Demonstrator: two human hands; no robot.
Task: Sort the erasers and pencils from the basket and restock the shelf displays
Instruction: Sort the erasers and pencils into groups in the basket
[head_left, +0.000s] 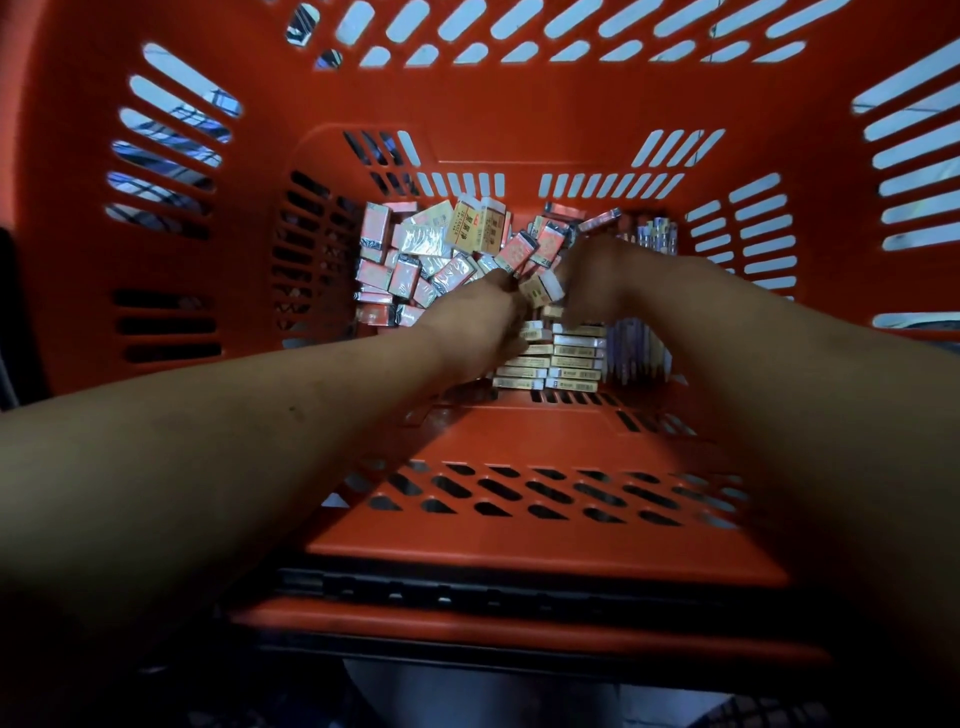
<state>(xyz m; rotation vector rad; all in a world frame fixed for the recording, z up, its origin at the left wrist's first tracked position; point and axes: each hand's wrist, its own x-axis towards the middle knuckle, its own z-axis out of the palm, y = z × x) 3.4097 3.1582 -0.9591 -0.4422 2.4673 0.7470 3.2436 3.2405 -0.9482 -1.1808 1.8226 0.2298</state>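
Both my arms reach deep into a red plastic basket (467, 114). Its floor holds a heap of wrapped erasers (405, 260), pink-sleeved ones at the left and yellow-sleeved ones (475, 226) at the back. A tidy stack of flat yellow erasers (563, 358) lies at the front. Pencils (655, 234) lie along the right wall. My left hand (475, 325) and my right hand (597, 283) meet over the stack, fingers curled around a yellow-and-white eraser (543, 288) between them. Which hand actually bears it is unclear.
The basket's slotted walls rise steeply on all sides. Its near rim and a black handle bar (467, 587) cross below my forearms. Dark floor shows beneath the basket.
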